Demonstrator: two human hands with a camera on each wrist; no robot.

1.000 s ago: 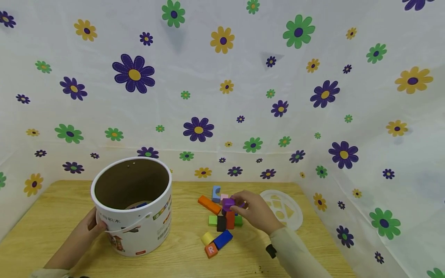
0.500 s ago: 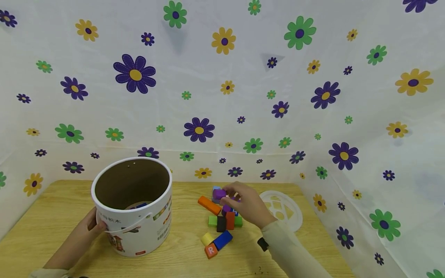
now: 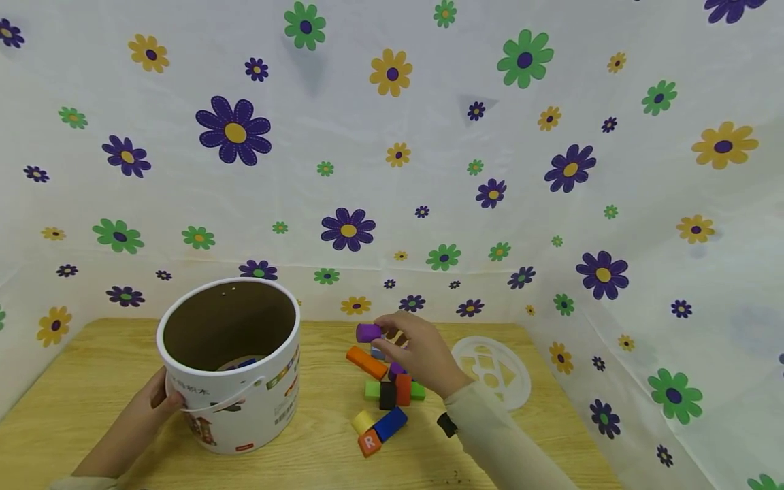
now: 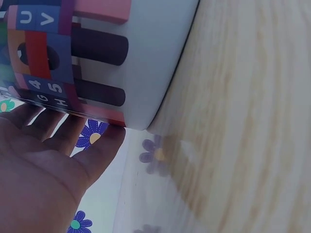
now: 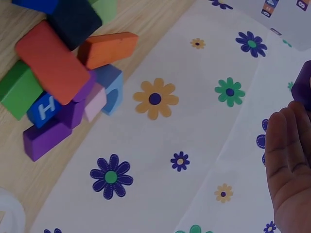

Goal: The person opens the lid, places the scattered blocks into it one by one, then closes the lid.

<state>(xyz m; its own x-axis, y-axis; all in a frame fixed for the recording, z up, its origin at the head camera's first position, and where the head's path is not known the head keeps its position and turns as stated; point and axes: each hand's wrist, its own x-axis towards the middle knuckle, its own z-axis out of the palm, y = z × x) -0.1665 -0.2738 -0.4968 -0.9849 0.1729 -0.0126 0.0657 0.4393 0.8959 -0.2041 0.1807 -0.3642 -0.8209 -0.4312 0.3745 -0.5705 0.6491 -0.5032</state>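
In the head view, my right hand (image 3: 419, 354) is raised over the blocks and pinches a purple cylinder block (image 3: 368, 333) at its fingertips. The right wrist view catches that hand (image 5: 291, 170) and part of the cylinder (image 5: 303, 87) at its edge. My left hand (image 3: 150, 408) rests against the left side of a big white bucket (image 3: 245, 408), thumb by its handle. Extended fingers (image 4: 99, 153) touch the bucket's printed wall (image 4: 146, 58) in the left wrist view. Deep inside the bucket, a bit of blue and other colours shows.
Right of the bucket lies a loose pile: an orange bar (image 3: 366, 363), a red block (image 3: 403, 389), a black block (image 3: 388, 396) and others. Nearer are blue (image 3: 390, 423), yellow (image 3: 363, 422) and orange R (image 3: 369, 443) blocks. A white cut-out disc (image 3: 520, 381) lies at right. Flowered sheeting surrounds the table.
My right hand has moved left and away from me with the purple cylinder, rising off the pile. The left hand and the bucket have stayed in place.
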